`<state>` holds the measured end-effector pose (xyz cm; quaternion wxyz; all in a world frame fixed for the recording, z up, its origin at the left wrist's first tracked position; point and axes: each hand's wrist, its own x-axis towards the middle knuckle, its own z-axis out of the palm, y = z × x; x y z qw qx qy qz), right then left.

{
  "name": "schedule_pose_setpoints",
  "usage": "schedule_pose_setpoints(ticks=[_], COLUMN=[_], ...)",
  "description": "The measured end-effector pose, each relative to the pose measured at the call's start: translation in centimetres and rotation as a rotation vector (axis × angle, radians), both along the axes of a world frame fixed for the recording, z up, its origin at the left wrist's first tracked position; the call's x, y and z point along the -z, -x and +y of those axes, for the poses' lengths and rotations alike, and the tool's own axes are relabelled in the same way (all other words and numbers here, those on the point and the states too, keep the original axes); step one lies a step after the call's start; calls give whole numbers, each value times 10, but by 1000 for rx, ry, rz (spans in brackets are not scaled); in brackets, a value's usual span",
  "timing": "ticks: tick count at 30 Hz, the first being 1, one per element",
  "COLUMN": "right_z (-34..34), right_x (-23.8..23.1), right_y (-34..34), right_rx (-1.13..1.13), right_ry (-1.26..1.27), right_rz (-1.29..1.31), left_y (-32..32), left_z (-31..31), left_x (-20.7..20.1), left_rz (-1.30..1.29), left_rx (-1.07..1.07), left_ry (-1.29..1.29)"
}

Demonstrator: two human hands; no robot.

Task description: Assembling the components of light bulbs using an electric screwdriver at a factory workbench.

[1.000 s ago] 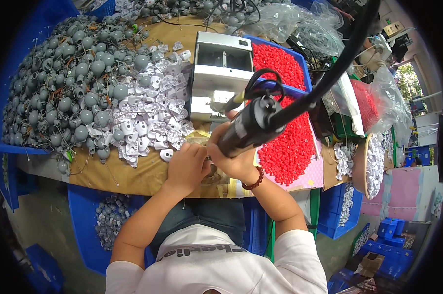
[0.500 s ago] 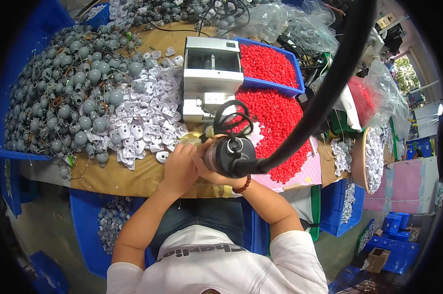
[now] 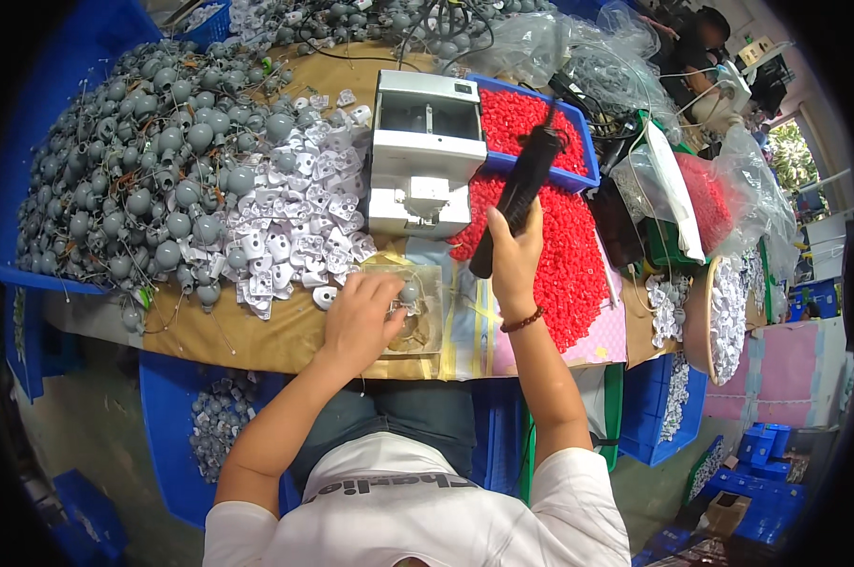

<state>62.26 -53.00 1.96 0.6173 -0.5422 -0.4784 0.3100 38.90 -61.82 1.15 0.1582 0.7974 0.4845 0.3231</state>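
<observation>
My right hand (image 3: 516,260) is wrapped round a black electric screwdriver (image 3: 523,189), held tilted over the red parts, with its cord running up from the top. In front of me, my left hand (image 3: 362,317) has its fingers curled at a small grey ball-shaped part (image 3: 409,292). That part sits on a square, clear-looking fixture plate (image 3: 425,333) taped to the table edge. Part of the fixture is hidden under my left fingers.
A white-and-silver machine (image 3: 425,156) stands beyond the fixture. Grey ball-shaped parts (image 3: 134,180) and white plastic pieces (image 3: 299,217) are heaped to the left. Small red pieces (image 3: 569,274) spread at right, before a blue bin (image 3: 578,180) of more.
The screwdriver has moved from above the fixture up and to the right in my right hand. My hands have parted, uncovering the fixture and the grey part.
</observation>
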Motion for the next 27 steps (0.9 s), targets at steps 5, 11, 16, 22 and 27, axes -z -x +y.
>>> schedule_pose_setpoints(ticks=[5,11,16,22,27], right_z=[-58,-66,-55,-55,-48], right_x=[5,21,24,31,35], right_y=[16,52,71,85,86], right_rx=[-70,-463,-319,-198,-181], right_ry=[-197,342,174,130,151], right_rz=[-569,-38,-225,-256,-308], left_y=[3,2,1,2,2], left_z=[-9,-8,-6,-8,-5], left_x=[8,10,9,12,9], left_rz=[-1,30,67,75,60], left_rx=[-23,-20,-24,-13,6], left_ry=[-80,-79,-64,-46,-15])
